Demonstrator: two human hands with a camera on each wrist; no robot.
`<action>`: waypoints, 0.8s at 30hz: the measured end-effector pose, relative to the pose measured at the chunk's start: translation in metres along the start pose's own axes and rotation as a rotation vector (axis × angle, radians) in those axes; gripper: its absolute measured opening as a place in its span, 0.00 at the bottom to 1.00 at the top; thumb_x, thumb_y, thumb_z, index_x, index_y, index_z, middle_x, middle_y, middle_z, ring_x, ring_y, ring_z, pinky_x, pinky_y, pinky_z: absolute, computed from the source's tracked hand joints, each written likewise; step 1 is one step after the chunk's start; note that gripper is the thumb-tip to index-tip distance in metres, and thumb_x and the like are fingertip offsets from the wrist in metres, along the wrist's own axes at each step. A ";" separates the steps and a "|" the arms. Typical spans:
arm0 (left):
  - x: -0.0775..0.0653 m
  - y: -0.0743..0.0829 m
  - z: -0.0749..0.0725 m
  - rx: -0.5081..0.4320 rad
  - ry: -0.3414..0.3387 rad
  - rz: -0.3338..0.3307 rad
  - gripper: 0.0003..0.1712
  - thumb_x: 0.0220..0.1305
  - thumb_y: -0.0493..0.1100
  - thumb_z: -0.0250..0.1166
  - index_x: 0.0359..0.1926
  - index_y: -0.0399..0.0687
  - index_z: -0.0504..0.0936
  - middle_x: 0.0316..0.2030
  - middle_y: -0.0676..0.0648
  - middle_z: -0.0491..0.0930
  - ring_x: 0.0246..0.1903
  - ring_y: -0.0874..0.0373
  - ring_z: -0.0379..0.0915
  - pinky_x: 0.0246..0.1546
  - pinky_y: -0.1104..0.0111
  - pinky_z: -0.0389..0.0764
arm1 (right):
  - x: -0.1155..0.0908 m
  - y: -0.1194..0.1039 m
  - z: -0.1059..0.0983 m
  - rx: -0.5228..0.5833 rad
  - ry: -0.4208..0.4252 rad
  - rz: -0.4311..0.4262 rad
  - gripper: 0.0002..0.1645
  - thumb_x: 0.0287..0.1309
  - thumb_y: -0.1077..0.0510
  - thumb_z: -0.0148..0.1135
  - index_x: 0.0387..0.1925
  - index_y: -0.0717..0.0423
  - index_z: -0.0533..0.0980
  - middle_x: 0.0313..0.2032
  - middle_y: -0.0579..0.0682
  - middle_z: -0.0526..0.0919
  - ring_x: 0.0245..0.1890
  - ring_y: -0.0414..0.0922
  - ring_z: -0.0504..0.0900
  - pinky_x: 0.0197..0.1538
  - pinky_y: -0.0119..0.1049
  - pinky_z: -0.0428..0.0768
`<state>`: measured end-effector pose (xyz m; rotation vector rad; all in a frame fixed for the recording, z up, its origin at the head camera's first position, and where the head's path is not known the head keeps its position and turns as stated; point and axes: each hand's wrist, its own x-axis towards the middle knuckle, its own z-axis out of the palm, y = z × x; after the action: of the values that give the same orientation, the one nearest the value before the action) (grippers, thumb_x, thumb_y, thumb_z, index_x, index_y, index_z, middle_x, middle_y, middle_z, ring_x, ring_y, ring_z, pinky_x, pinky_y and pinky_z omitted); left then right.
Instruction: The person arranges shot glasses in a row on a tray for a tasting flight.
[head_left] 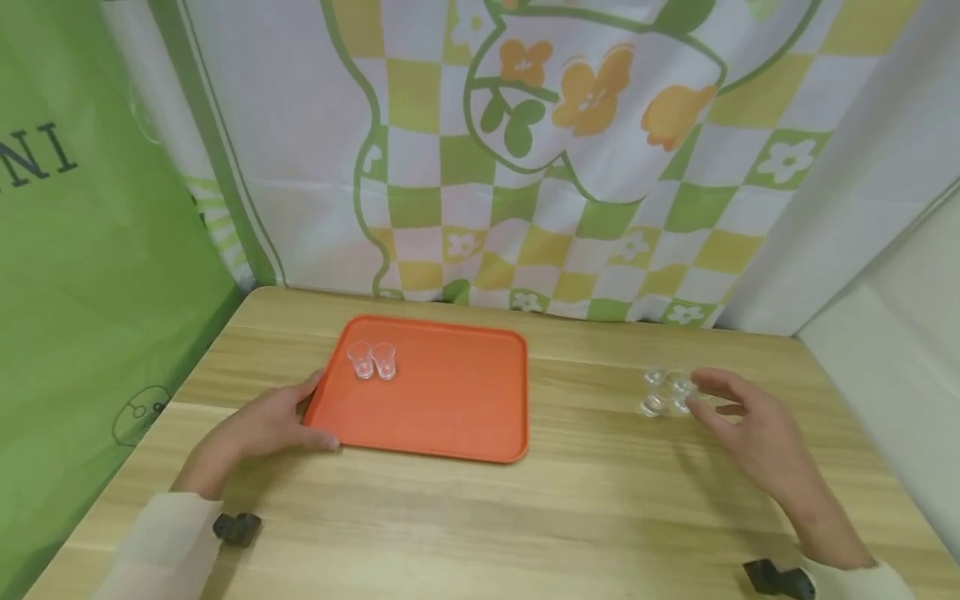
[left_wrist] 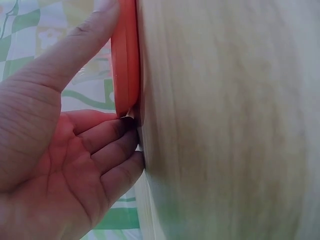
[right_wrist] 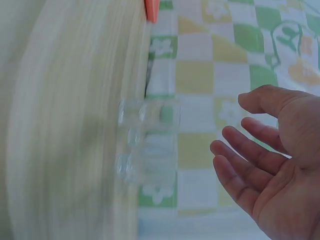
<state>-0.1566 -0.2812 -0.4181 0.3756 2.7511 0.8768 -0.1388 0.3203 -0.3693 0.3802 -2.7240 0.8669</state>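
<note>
My left hand (head_left: 272,422) grips tray (head_left: 435,400) by near-left corner. Right hand (head_left: 761,433) half open, empty, beside glasses (head_left: 653,406) toward right edge of tabletop (head_left: 450,529). Likely pick-up step; next calls for pinching one.

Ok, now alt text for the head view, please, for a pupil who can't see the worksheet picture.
A person's left hand touches a corner of an orange-red tray bearing two small clear glasses; the right hand is beside a cluster of clear glasses on a wooden table. A checked, flowered curtain hangs behind.
</note>
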 end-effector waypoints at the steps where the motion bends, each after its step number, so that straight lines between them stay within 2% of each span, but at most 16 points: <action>1: 0.000 0.000 0.000 -0.006 0.001 0.000 0.73 0.49 0.68 0.79 0.79 0.29 0.51 0.67 0.24 0.68 0.60 0.37 0.73 0.60 0.41 0.72 | -0.002 0.005 -0.002 -0.008 0.007 0.011 0.26 0.70 0.56 0.67 0.64 0.62 0.76 0.57 0.68 0.81 0.44 0.67 0.85 0.36 0.26 0.81; 4: -0.001 0.000 0.000 -0.013 0.005 0.001 0.72 0.49 0.67 0.79 0.78 0.29 0.51 0.67 0.24 0.68 0.59 0.38 0.73 0.60 0.41 0.72 | -0.004 0.019 -0.006 -0.031 0.029 0.030 0.27 0.69 0.56 0.68 0.64 0.64 0.75 0.58 0.71 0.79 0.45 0.72 0.83 0.38 0.44 0.86; 7: -0.001 -0.001 0.000 -0.019 0.009 0.001 0.72 0.49 0.67 0.79 0.78 0.28 0.51 0.67 0.24 0.67 0.60 0.37 0.72 0.61 0.40 0.72 | -0.004 0.031 -0.006 -0.040 0.041 0.039 0.28 0.69 0.57 0.68 0.65 0.66 0.74 0.59 0.75 0.76 0.47 0.76 0.80 0.41 0.63 0.82; 9: -0.001 -0.001 0.001 -0.019 0.011 0.005 0.73 0.49 0.67 0.79 0.78 0.28 0.52 0.67 0.24 0.67 0.63 0.34 0.70 0.61 0.40 0.71 | -0.005 0.036 -0.007 -0.041 0.046 0.039 0.29 0.68 0.58 0.68 0.65 0.67 0.73 0.60 0.76 0.75 0.47 0.78 0.79 0.43 0.66 0.80; 11: 0.000 -0.001 0.001 -0.023 0.009 0.005 0.73 0.49 0.67 0.79 0.78 0.28 0.52 0.68 0.24 0.67 0.64 0.33 0.68 0.62 0.40 0.70 | -0.005 0.039 -0.007 -0.043 0.048 0.037 0.28 0.68 0.58 0.68 0.64 0.67 0.73 0.59 0.76 0.75 0.47 0.77 0.80 0.42 0.61 0.82; 14: 0.001 0.000 0.001 -0.026 0.005 0.004 0.73 0.49 0.67 0.80 0.78 0.28 0.52 0.68 0.25 0.67 0.65 0.32 0.67 0.62 0.40 0.70 | -0.005 0.042 -0.007 -0.030 0.045 0.035 0.28 0.68 0.59 0.68 0.64 0.68 0.73 0.59 0.75 0.76 0.46 0.75 0.81 0.42 0.35 0.85; 17: 0.001 0.001 0.001 -0.020 0.008 0.006 0.73 0.49 0.68 0.79 0.78 0.29 0.52 0.68 0.25 0.67 0.64 0.32 0.68 0.62 0.40 0.70 | -0.003 0.045 -0.004 0.001 0.037 0.048 0.27 0.69 0.60 0.67 0.64 0.69 0.73 0.59 0.74 0.76 0.48 0.73 0.81 0.42 0.13 0.73; 18: 0.001 0.001 0.000 -0.017 0.010 0.005 0.72 0.48 0.68 0.79 0.79 0.30 0.52 0.68 0.25 0.67 0.64 0.32 0.68 0.62 0.39 0.70 | -0.002 0.046 -0.003 0.013 0.036 0.051 0.27 0.69 0.60 0.67 0.64 0.69 0.73 0.59 0.74 0.76 0.48 0.72 0.81 0.42 0.11 0.70; 24: 0.001 0.000 0.000 -0.016 0.013 0.006 0.72 0.49 0.67 0.80 0.79 0.30 0.53 0.68 0.25 0.67 0.64 0.32 0.68 0.61 0.39 0.71 | 0.003 0.048 0.005 0.037 0.047 0.040 0.26 0.67 0.63 0.68 0.62 0.70 0.73 0.59 0.72 0.77 0.53 0.69 0.80 0.45 0.10 0.70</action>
<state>-0.1572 -0.2809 -0.4180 0.3765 2.7546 0.9062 -0.1575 0.3547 -0.3971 0.3099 -2.6847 0.9259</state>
